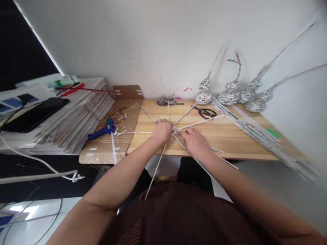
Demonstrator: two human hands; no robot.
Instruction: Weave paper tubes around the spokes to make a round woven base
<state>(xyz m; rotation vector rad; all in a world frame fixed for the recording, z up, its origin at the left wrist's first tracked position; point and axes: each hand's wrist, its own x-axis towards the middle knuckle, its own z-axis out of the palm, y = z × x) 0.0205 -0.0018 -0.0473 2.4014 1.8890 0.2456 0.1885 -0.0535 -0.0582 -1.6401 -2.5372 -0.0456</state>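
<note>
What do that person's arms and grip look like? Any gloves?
The left arm and right arm are bare, no sleeves, watch or bracelet showing. The left grip and right grip are plain hands, without gloves; I can't tell about rings. The top is dark brown, with a striped patch.

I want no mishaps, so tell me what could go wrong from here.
The paper sticks might shift at their crossing if the left hand or right hand loosens. One stick juts past the table edge toward the shirt and could bend. Another ends beside the scissors and might snag.
</note>
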